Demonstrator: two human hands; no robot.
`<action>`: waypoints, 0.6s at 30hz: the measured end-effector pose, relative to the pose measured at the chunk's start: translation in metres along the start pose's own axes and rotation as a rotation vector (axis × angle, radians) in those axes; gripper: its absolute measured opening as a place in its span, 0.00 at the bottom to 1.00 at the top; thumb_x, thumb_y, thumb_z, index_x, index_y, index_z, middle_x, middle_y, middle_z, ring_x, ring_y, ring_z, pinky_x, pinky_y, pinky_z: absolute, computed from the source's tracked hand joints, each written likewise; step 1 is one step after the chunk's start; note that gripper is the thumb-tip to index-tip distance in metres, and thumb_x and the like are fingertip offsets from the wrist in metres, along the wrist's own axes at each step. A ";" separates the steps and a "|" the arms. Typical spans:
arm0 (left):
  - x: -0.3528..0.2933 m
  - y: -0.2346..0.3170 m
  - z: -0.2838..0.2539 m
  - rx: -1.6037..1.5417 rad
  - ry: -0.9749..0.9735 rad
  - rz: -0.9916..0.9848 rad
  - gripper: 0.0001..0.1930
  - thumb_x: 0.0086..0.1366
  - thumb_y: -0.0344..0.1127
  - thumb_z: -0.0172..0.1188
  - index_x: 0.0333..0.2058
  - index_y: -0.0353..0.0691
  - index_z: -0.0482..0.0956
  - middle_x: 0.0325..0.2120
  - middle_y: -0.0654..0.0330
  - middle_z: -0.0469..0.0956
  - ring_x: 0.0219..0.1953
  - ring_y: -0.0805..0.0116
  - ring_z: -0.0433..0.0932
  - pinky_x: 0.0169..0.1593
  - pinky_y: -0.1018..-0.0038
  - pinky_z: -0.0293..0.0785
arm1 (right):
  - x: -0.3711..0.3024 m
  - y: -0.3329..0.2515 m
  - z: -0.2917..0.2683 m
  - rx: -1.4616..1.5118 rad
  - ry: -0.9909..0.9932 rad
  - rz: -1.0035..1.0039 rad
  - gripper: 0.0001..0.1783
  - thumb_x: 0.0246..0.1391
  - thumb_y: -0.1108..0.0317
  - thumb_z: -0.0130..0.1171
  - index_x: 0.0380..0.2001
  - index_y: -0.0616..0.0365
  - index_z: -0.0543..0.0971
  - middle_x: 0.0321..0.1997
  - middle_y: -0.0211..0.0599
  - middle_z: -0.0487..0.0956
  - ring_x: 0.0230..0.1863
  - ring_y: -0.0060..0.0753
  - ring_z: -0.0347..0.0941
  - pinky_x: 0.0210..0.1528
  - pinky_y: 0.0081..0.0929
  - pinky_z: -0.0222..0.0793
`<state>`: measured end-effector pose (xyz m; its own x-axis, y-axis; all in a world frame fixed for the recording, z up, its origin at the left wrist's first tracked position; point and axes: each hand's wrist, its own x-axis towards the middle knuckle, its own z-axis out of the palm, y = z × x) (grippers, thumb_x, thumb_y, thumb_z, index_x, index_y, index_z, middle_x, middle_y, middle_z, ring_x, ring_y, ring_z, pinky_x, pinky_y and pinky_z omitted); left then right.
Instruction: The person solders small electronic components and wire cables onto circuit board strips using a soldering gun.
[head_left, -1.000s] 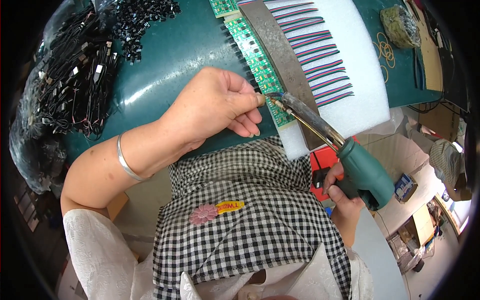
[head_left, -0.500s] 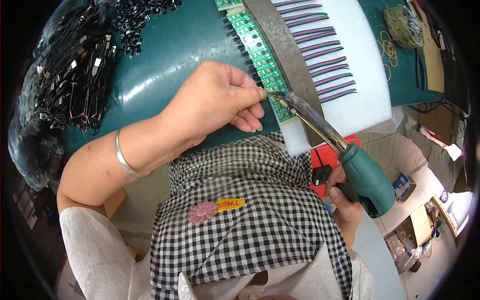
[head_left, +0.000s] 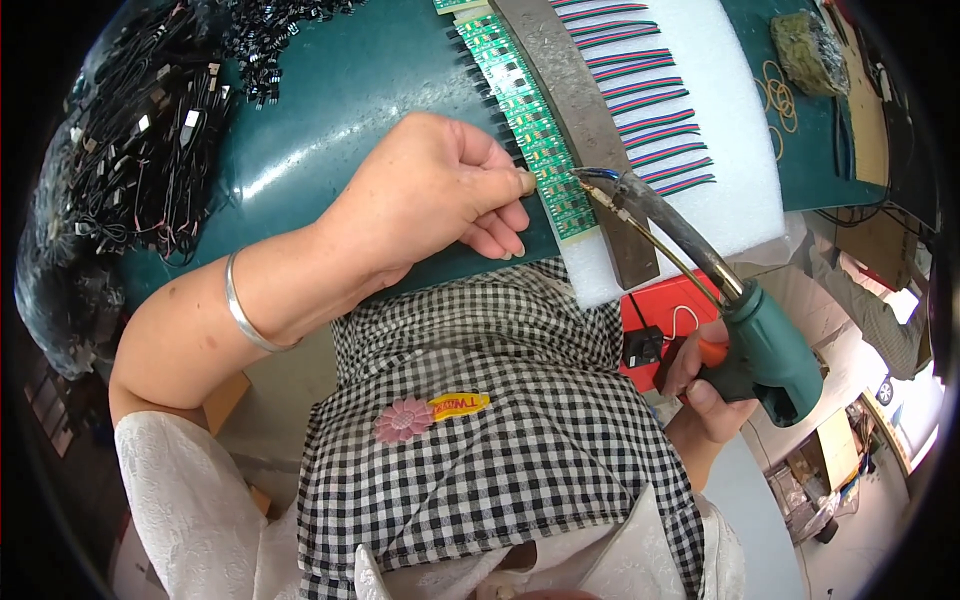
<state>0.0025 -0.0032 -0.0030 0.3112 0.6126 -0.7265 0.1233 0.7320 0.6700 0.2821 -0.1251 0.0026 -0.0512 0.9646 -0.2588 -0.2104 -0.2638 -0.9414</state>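
My left hand point(head_left: 440, 190) is closed in a pinch, thumb and forefinger at the left edge of a strip of small green circuit boards point(head_left: 520, 95). What lies between those fingertips is hidden; black connectors point(head_left: 472, 62) line the same edge farther up. My right hand point(head_left: 705, 390) grips a green soldering gun point(head_left: 770, 345) with an orange trigger. Its bent metal tip and thin feed tube point left, just over the boards' right side and the dark metal bar point(head_left: 580, 110). Striped wires point(head_left: 650, 125) stick out from the bar's right side.
White foam point(head_left: 735, 170) lies under the boards and bar on the green table point(head_left: 330, 90). Bundled black cables point(head_left: 160, 140) and small black connectors point(head_left: 265, 45) fill the far left. Rubber bands point(head_left: 778, 95) lie at right. A red box point(head_left: 675, 300) sits below the table's edge.
The soldering gun in my right hand has moved right and back, its tip drawing away from my left fingertips. My left hand stays almost in place.
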 end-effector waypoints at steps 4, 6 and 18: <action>0.001 0.000 -0.002 -0.014 -0.012 0.000 0.10 0.61 0.33 0.57 0.25 0.32 0.75 0.20 0.58 0.77 0.22 0.71 0.79 0.27 0.80 0.77 | 0.002 0.001 0.005 0.024 0.028 0.009 0.32 0.36 0.72 0.66 0.47 0.74 0.69 0.23 0.37 0.71 0.19 0.26 0.67 0.21 0.18 0.64; -0.001 0.001 -0.001 -0.011 -0.001 0.007 0.09 0.61 0.32 0.57 0.26 0.32 0.75 0.20 0.58 0.77 0.22 0.71 0.79 0.26 0.80 0.77 | 0.004 0.001 0.005 0.040 0.009 -0.002 0.32 0.36 0.72 0.66 0.47 0.74 0.69 0.23 0.37 0.71 0.19 0.26 0.67 0.20 0.18 0.64; -0.005 -0.004 -0.011 -0.074 -0.043 -0.005 0.10 0.60 0.30 0.58 0.32 0.26 0.75 0.23 0.53 0.78 0.23 0.69 0.79 0.28 0.78 0.78 | 0.015 -0.002 -0.004 0.085 -0.112 -0.133 0.34 0.43 0.71 0.61 0.52 0.72 0.59 0.21 0.37 0.67 0.16 0.26 0.64 0.15 0.20 0.64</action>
<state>-0.0098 -0.0062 -0.0033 0.3512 0.5968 -0.7214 0.0556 0.7558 0.6524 0.2857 -0.1104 -0.0007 -0.1248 0.9868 -0.1037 -0.3035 -0.1375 -0.9428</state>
